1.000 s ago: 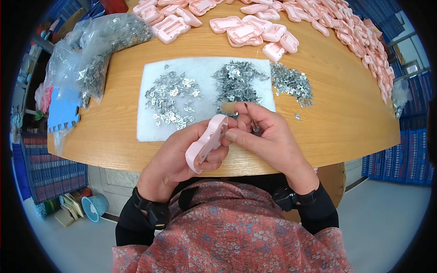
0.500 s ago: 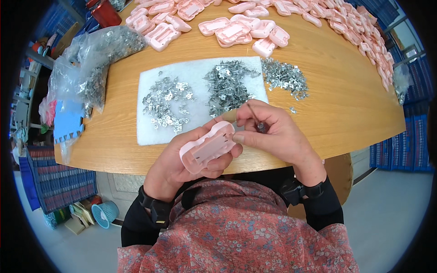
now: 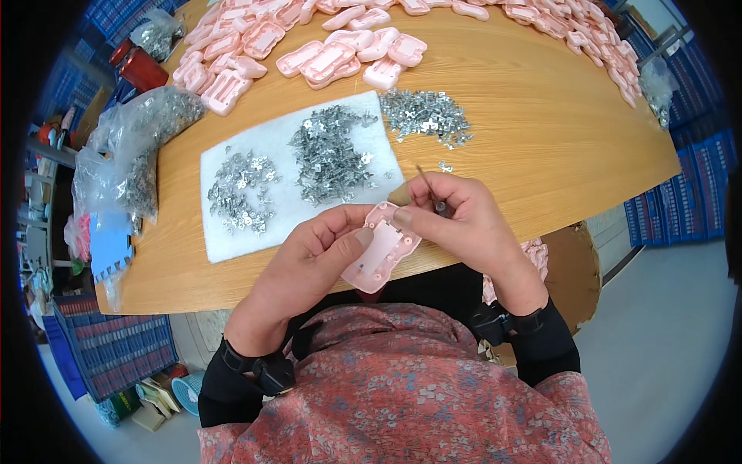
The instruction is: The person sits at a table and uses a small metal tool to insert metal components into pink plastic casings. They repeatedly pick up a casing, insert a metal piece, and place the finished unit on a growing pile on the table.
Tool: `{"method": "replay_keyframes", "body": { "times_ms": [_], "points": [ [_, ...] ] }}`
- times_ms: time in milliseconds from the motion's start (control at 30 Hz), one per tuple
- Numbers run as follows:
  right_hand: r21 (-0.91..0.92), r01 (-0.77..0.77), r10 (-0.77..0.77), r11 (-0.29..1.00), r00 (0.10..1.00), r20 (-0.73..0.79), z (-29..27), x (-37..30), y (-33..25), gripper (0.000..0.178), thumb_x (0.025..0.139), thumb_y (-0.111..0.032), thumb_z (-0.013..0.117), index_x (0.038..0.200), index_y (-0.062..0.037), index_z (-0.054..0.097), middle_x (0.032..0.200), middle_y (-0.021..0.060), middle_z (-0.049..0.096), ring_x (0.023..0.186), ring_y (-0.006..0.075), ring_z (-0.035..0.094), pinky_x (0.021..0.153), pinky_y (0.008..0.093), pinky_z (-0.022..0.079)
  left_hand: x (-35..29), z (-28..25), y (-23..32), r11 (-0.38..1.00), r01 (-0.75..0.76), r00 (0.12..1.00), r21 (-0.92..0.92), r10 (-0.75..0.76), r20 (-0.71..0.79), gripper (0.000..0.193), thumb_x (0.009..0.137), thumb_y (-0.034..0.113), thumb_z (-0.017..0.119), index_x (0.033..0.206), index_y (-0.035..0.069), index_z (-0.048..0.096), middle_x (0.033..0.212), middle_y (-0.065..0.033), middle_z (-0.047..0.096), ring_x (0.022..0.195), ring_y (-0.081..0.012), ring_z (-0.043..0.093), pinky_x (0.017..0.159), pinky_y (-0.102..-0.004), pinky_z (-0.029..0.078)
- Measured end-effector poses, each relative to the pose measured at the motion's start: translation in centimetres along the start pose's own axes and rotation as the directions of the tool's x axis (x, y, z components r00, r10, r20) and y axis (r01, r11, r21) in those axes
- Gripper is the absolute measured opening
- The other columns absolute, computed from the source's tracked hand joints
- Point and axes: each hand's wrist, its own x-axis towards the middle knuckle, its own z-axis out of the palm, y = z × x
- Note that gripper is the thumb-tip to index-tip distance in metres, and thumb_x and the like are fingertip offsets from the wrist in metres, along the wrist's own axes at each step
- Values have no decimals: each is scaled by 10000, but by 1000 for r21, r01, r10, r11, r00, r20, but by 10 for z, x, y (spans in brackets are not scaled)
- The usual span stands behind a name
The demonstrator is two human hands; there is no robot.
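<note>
A pink plastic casing half (image 3: 380, 251) is in my left hand (image 3: 313, 251), whose thumb presses on its near left rim. Its face with small round posts and a flat middle panel is turned up. My right hand (image 3: 456, 220) is closed round a thin-shafted tool (image 3: 438, 203), its metal shaft pointing away from me; most of its handle is hidden by the fingers. The right thumb and finger touch the casing's far end. Whether a small metal part is pinched there I cannot tell. Just past that end shows something tan (image 3: 399, 194), partly hidden.
Small metal pieces (image 3: 332, 155) lie in two heaps on a white foam pad (image 3: 267, 138), another heap (image 3: 425, 114) beside it. Pink casings (image 3: 332, 60) pile along the table's (image 3: 541, 147) far side. Plastic bags of metal pieces (image 3: 135, 166) and a red can (image 3: 139, 67) stand left.
The pink casing has been turned over, so its posted face now shows. My left thumb has come onto its rim. The whole view has shifted, with the table's things now further left.
</note>
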Motion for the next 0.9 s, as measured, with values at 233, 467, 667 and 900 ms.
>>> {"method": "replay_keyframes", "body": {
  "times_ms": [233,467,667,900],
  "points": [
    [178,10,2,984,997,-71,-10,-25,22,266,905,-182,719,1042,19,611,879,-41,570,780,23,483,695,189,431,14,21,-10,1000,-12,999,14,13,-34,333,1023,163,510,1315,4,518,1145,-61,646,989,-119,635,883,-280,519],
    [255,-32,58,966,994,-96,-20,-39,36,272,898,-200,736,1023,3,607,863,-51,564,782,19,493,692,186,431,25,37,-18,995,-32,999,95,31,7,343,1026,157,515,1334,7,505,1161,-45,640,1022,-98,607,902,-267,497],
    [288,-83,149,954,966,-213,-53,-68,47,246,895,-196,736,1027,-19,627,828,-65,575,747,7,500,650,183,430,33,53,-4,978,-11,999,206,19,-33,394,1036,217,506,1388,40,484,1147,-74,645,1055,-152,620,913,-311,507],
    [253,-148,244,956,881,-405,-113,-139,72,264,869,-211,744,1022,-21,643,824,-40,602,713,36,557,617,197,442,45,56,10,940,-73,996,332,87,-27,376,1020,210,516,1351,33,525,1073,-84,653,1009,-169,643,883,-306,525]
  ]
}}
